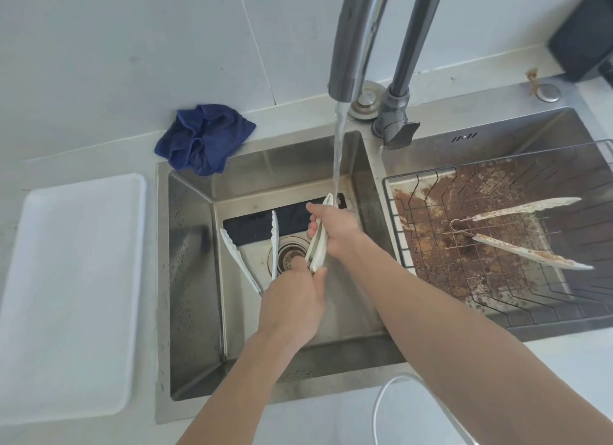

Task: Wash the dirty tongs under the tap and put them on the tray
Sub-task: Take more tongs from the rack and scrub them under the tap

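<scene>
A pair of white tongs (315, 249) is held closed over the left sink basin, its tips under the water stream (337, 152) from the tap (345, 56). My left hand (293, 298) grips the hinge end; my right hand (335, 229) wraps the arms near the tips. A second pair of white tongs (247, 258) lies open in the basin by the drain (288, 253). A dirty pair of tongs (520, 232), stained brown, rests on the wire rack (411, 265) in the right basin. The white tray (69, 292) sits bare on the counter at left.
A crumpled blue cloth (202, 139) lies on the counter behind the left sink (192, 245). The rack's floor is covered in brown grime. A dark appliance (583, 36) stands at the back right. A thin white loop of tube (381, 408) shows at the front edge.
</scene>
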